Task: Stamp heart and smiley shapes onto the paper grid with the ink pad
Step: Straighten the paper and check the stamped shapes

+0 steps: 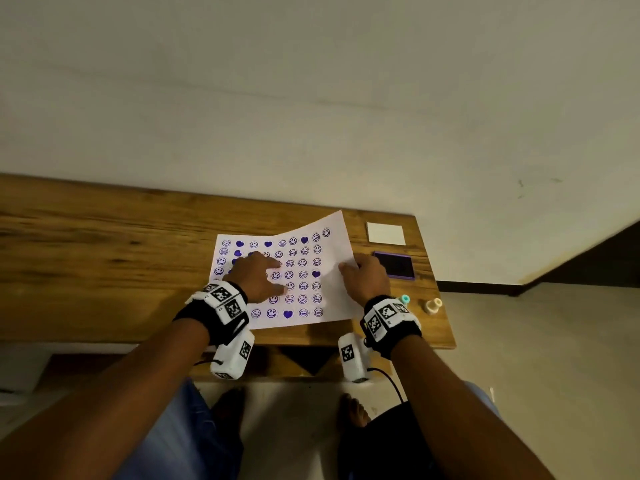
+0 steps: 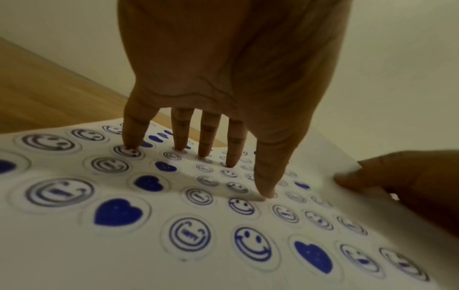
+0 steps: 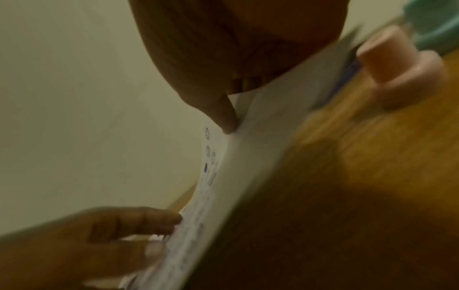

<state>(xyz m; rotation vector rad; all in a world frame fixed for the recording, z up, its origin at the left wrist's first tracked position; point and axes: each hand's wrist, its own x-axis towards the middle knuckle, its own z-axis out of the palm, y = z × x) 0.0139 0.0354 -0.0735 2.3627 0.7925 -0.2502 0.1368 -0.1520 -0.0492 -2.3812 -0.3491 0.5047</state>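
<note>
The white paper sheet printed with a grid of circles (image 1: 332, 289) lies on the table, its 1 o'clock corner curling up, most cells stamped with purple smileys and hearts. At its 3 o'clock lies the open purple rectangular ink pad (image 1: 394, 265); at 4 o'clock stand a teal-topped stamp (image 1: 404, 299) and a cream plastic stamp (image 1: 433, 305).

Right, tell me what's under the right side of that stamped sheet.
The right hand pinches the paper's right edge and lifts it, so bare wooden table shows beneath. The left hand presses the sheet's middle flat; whatever lies under there is covered.
</note>
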